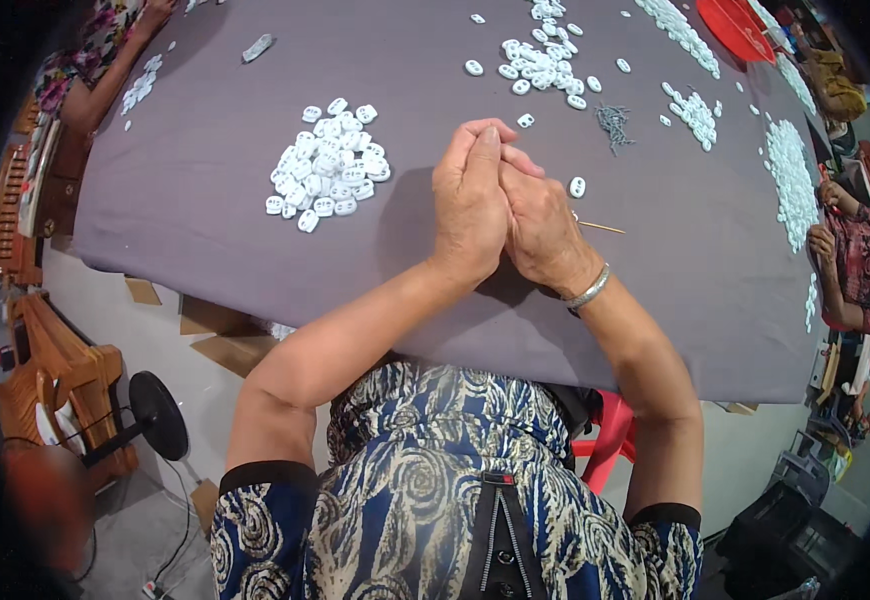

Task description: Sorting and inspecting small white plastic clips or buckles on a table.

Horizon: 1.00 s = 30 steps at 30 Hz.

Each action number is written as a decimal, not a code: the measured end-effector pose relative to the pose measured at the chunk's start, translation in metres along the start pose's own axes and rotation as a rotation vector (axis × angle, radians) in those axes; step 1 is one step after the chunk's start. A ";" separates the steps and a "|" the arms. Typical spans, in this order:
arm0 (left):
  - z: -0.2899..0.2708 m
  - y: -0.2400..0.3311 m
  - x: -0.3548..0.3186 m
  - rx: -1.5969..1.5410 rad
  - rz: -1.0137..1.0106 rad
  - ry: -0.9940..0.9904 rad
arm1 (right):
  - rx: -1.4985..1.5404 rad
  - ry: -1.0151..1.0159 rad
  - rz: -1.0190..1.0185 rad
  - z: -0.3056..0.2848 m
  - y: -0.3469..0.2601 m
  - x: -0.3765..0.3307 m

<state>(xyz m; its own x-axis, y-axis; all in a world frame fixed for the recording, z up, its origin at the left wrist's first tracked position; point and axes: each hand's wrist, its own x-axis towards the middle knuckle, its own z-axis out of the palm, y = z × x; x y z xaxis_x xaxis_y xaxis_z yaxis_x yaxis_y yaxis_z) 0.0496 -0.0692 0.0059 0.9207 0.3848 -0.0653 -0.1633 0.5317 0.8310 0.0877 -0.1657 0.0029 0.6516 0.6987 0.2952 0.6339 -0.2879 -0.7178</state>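
Observation:
My left hand (472, 210) and my right hand (547, 222) are pressed together above the grey cloth, fingers closed and folded over each other. Anything between the palms is hidden. Beside my right wrist, a thin brass-coloured rod (603, 227) sticks out; whether that hand holds it or it lies on the cloth, I cannot tell. A heap of white oval plastic pieces with holes (330, 165) lies to the left. Single white pieces sit near my fingertips and right knuckles, and a small pile of thin grey pins (614, 126) is farther right.
The grey cloth (215, 240) covers a wide table. More white pieces (545, 65) lie at the back, with a long bank of them (791, 180) along the right side. A red tray (735, 30) stands far right. Other people's arms reach in at left and right.

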 end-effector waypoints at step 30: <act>-0.112 0.097 0.018 1.325 0.518 0.118 | -0.155 0.464 0.290 -0.072 0.049 0.032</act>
<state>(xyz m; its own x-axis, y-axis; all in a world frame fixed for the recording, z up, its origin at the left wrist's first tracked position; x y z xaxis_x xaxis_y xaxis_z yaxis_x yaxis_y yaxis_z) 0.0109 0.0739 0.0233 0.8154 0.4088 0.4099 0.0405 -0.7466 0.6640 0.1700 -0.2049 0.0228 0.9006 0.2263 0.3711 0.4330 -0.5419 -0.7203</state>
